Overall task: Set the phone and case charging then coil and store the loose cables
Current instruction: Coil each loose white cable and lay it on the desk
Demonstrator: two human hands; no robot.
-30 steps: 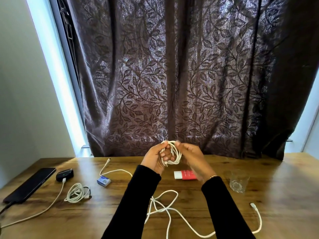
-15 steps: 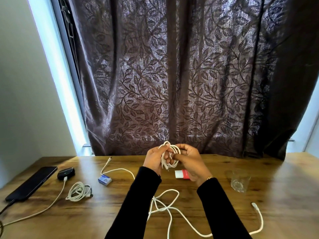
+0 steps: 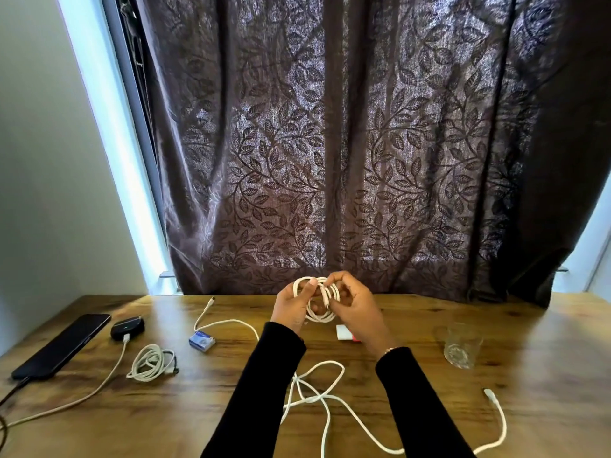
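Above the middle of the wooden table (image 3: 545, 375) both my hands hold a small white cable coil (image 3: 318, 317). My left hand (image 3: 291, 305) grips its left side, thumb across the loops. My right hand (image 3: 355, 305) pinches the loose end at the coil's middle. A black phone (image 3: 62, 345) lies at the far left with a dark cable plugged in. Beside it the black earbud case (image 3: 127, 327) has a white cable (image 3: 99, 388) plugged in. A finished white coil (image 3: 150, 362) lies near them. A long loose white cable (image 3: 330, 398) sprawls between my forearms.
A small blue box (image 3: 202, 341) and a white and red box (image 3: 344, 332) lie mid-table. An empty glass (image 3: 461, 345) stands at the right. Another loose white cable end (image 3: 208, 309) points toward the dark leaf-patterned curtain (image 3: 330, 143) behind the table.
My right hand has worked the cable end round the coil, and the coil has opened into a rounder loop. Everything on the table stays where it was.
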